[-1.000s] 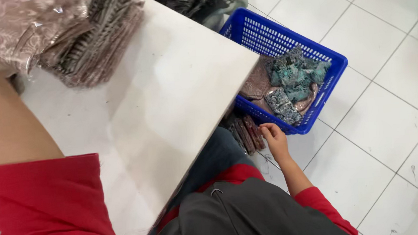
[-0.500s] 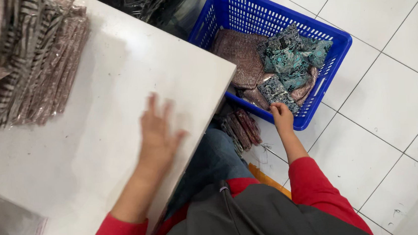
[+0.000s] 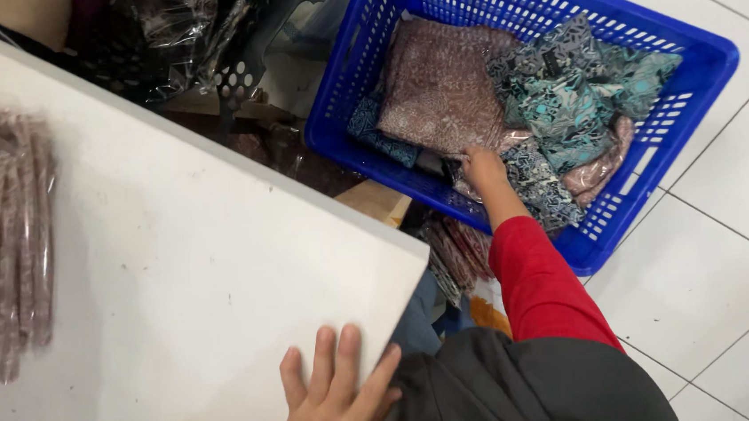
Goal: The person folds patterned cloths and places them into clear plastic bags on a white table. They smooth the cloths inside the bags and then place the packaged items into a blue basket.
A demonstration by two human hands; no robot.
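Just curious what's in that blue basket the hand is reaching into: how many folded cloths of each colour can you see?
Pinkish-brown patterned cloth: 1
Teal and black patterned cloth: 1
Dark blue patterned cloth: 1
Grey patterned cloth, next to the right hand: 1
Pale pink cloth: 1
Total: 5 visible in the blue basket; more may lie underneath.

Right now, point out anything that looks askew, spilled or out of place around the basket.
A few plastic-wrapped patterned packets lie on the floor between the white table and the blue plastic basket, outside it. Inside, the folded fabrics are heaped unevenly where the right hand reaches. The left hand rests on the table edge. Nothing looks damaged.
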